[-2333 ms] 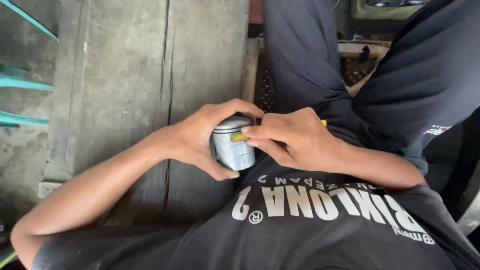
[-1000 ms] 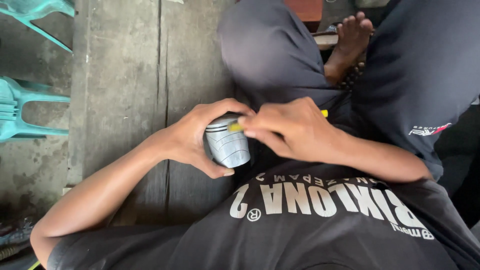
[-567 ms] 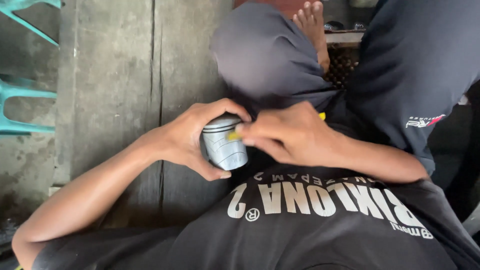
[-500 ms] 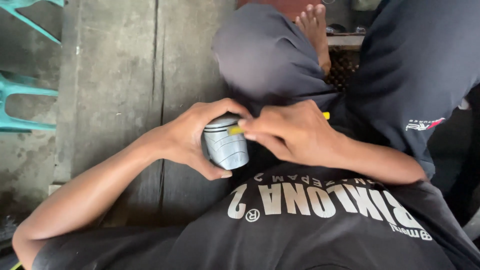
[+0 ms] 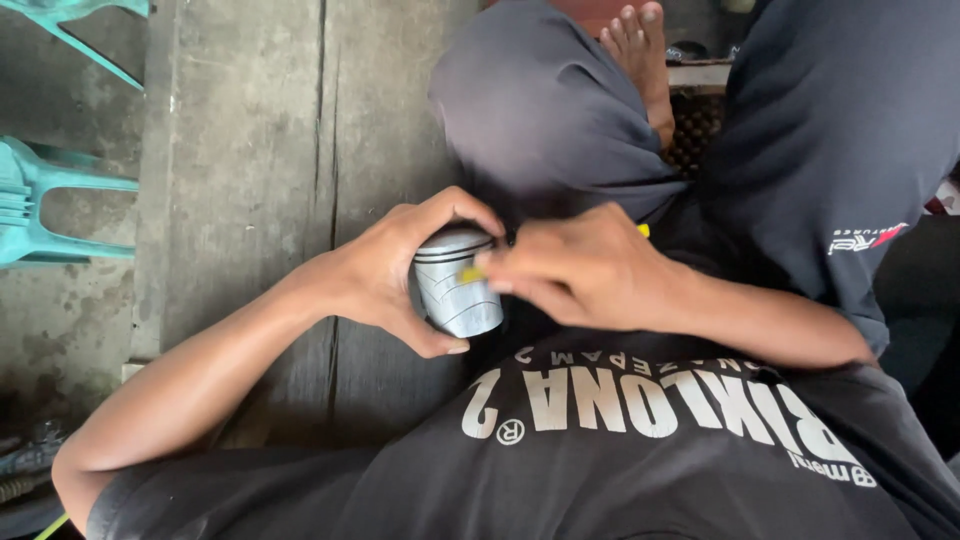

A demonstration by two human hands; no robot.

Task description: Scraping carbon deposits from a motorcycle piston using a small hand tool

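Over grey wooden planks (image 5: 240,150), one metal cylinder (image 5: 457,283) in left hand's (image 5: 385,275) closed grip, right hand (image 5: 590,270) pinching one yellow tool (image 5: 470,273).

Soft, even daylight lit the scene, casting only faint shadows. The right hand (image 5: 590,270) was slightly motion-blurred, while the metal cylinder (image 5: 458,285) caught dull glare.

Yellow tool (image 5: 470,273): mostly hidden inside right hand (image 5: 585,270), kind unclear. Right fingertips blurred. Metal cylinder (image 5: 458,290): far side covered by left hand (image 5: 395,275). Teal chair (image 5: 40,205) cut off at left edge.
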